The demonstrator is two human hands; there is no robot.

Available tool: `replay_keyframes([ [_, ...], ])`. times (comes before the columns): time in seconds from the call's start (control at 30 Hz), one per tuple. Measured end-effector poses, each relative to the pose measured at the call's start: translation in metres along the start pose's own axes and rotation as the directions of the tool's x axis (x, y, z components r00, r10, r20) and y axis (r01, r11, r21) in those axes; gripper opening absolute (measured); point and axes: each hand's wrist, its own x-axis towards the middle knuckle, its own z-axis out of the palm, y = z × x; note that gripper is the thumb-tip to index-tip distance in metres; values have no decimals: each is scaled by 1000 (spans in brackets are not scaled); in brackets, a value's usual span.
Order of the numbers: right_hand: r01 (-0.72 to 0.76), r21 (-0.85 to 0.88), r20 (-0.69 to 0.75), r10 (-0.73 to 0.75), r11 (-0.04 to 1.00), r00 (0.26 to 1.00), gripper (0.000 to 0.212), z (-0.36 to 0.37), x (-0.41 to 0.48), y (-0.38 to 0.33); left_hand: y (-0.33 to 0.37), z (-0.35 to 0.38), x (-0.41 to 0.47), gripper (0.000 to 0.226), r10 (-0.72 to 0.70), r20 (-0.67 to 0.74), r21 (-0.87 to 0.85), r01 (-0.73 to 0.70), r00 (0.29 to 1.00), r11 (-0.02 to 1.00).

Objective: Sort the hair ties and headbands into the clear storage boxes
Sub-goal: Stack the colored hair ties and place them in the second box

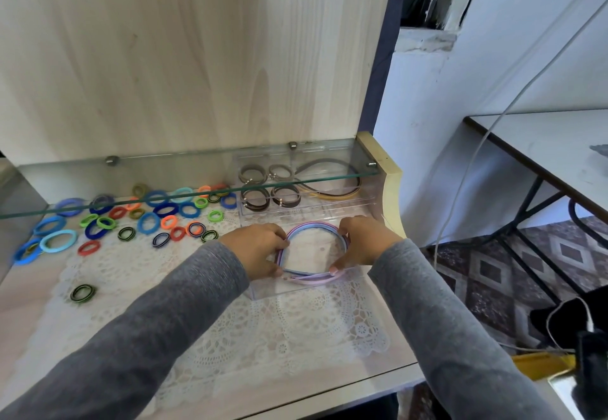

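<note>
Pressing in from both sides, a bundle of pastel headbands (312, 252) is held over the near clear box (263, 293) at the right of the worktop (362, 377). The left hand (260, 248) pinches the bundle's left curve and the right hand (363, 243) its right curve, each grip closed on the bands, thumbs near the open ends. The bands look light, thin and springy, so they are judged likely to splay when released; the curved sides are the sensible place to hold them, kept squeezed until the walls take over. A farther clear box (368, 204) already holds brown hair ties and dark headbands. Colourful hair ties (148, 222) lie scattered to the left, soft and easily gathered, still unsorted.
</note>
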Motion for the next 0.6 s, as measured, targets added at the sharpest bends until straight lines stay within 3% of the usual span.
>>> replay_keyframes([
  [0.1,-12,54,-16,13,998,1000,43,-1,3,4,-5,-1,1,56,4,-27,17,-4,1000,1000],
  [0.23,-35,138,-143,55,990,988,10,7,8,9,-9,0,3,54,-2,-48,-37,0,999,999],
  [0.43,-106,291,-148,154,951,977,32,16,11,14,-16,5,3,62,-2,-46,-88,-2,999,996],
  [0.6,-99,297,-135,144,950,980,35,16,11,14,-17,8,4,57,0,-96,-99,-9,995,995],
])
